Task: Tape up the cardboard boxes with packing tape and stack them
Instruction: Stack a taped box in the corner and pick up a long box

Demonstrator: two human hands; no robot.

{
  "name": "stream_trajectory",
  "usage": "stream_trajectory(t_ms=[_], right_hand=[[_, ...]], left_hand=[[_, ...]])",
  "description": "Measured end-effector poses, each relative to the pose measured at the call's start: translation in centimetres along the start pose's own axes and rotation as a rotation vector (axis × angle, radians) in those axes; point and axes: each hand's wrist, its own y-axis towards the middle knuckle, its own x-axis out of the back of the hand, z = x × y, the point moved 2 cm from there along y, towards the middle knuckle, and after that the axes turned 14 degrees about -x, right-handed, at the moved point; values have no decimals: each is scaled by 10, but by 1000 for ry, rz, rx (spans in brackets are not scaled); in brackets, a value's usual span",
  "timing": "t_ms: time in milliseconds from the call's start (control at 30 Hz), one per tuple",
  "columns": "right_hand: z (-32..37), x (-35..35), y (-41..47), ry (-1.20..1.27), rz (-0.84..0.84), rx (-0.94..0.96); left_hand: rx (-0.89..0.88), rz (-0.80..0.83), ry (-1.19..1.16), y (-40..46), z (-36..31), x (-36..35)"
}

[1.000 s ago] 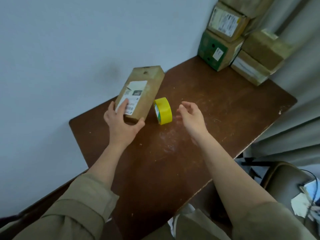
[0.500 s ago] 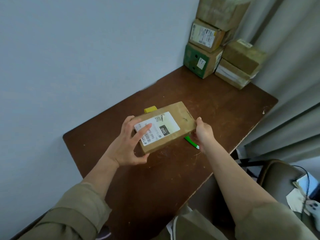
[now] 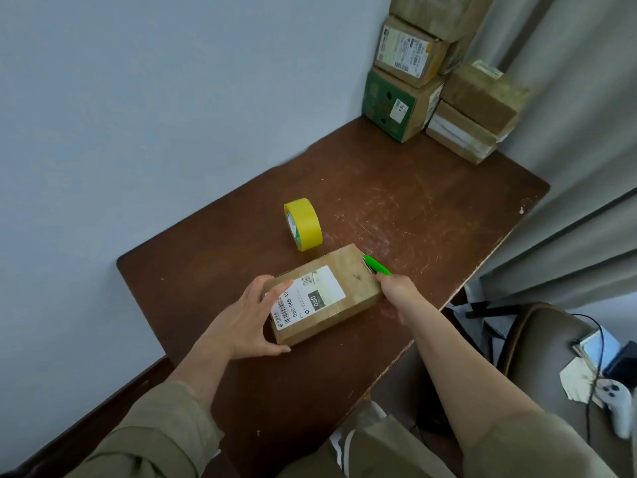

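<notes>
Presently, stage: a judgement only, but the box looks set down for sealing, with no tape drawn off the roll yet.
Box: the labelled cardboard box (image 3: pixel 322 293) lies flat on the brown table (image 3: pixel 431 208), label up, near the table's 6 o'clock edge, probably so its seam can be reached from above.
Left hand: the left hand (image 3: pixel 246 322) clasps the box's 8 o'clock corner, fingers spread over the top edge and thumb along the near side, apparently to steady it.
Right hand: the right hand (image 3: pixel 396 291) is at the box's 3 o'clock end, against that end; its fingers are turned away, so whether it grips the box or the green tool cannot be told.
Green tool: a green cutter or pen (image 3: pixel 377 265) pokes out just beyond that hand, touching the box's far corner.
Tape: the yellow packing tape roll (image 3: pixel 303 224) stands on edge at 11 o'clock of the box, near but apart, within easy reach.
Stack: the stacked cardboard boxes (image 3: pixel 444 81) sit in the table's 1 o'clock corner, well apart, likely where this one goes.
</notes>
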Motion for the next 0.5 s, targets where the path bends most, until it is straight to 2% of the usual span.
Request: stream_trajectory(t_ms=[67, 100, 167, 233, 267, 367, 500], right_hand=[[3, 3, 0, -18, -50, 49], [5, 5, -1, -20, -68, 54], [10, 10, -4, -18, -76, 43], [12, 13, -6, -15, -71, 31], [12, 13, -6, -4, -38, 31], [9, 12, -2, 31, 88, 70], [5, 12, -3, 50, 107, 120]], left_hand=[[3, 4, -118, -2, -2, 2], [26, -44, -224, -1, -3, 5], [129, -304, -564, 3, -4, 9], [320, -520, -903, 12, -11, 20], [435, -541, -1011, 16, -15, 26], [701, -441, -1139, 21, -21, 32], [757, -387, -1155, 23, -13, 26]])
